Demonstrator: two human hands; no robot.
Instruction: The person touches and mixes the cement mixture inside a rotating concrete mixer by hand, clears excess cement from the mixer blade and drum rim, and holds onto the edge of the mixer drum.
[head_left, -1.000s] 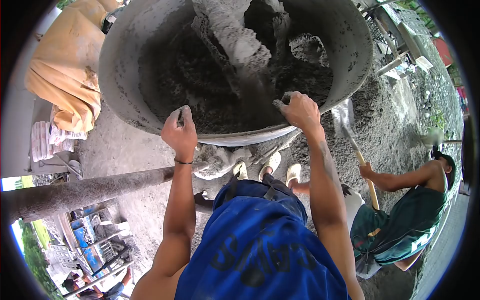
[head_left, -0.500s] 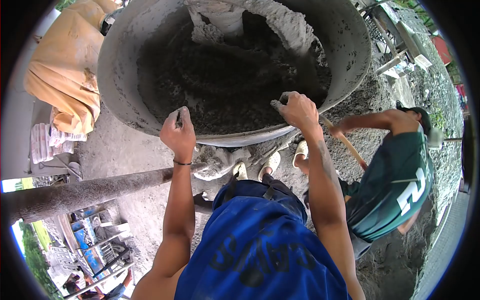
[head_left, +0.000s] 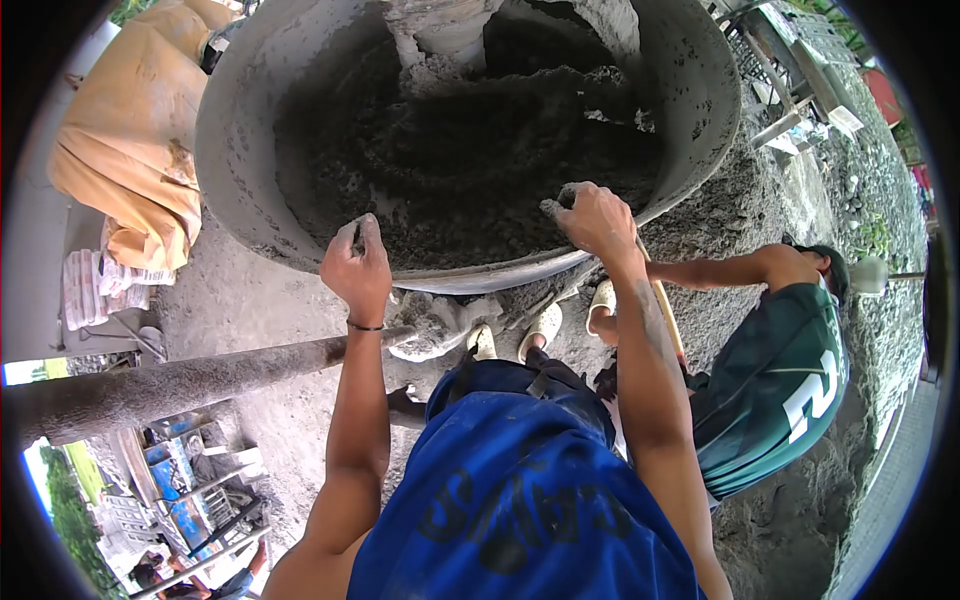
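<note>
My left hand (head_left: 357, 268) is closed at the near rim of a large round mixing drum (head_left: 238, 150), its grey-smeared thumb and fingertips drawn together. My right hand (head_left: 600, 222) is curled closed over the rim farther right, with grey paste on its thumb and finger. Nothing shows in either hand. Inside the drum lies dark, wet cement mix (head_left: 450, 170). A thick, mix-coated mixer shaft (head_left: 440, 40) and its arm stand in the drum's far part.
To my right, a co-worker in a green jersey (head_left: 790, 390) bends over a wooden handle (head_left: 668, 318). A rough, coated pole (head_left: 200, 378) crosses from the left behind my left wrist. A tan tarp (head_left: 130, 130) hangs at the left above stacked bags (head_left: 90, 285).
The mixer arm inside the drum has swung round toward the far side. The co-worker has shifted left with the handle more upright. My hands stay in place.
</note>
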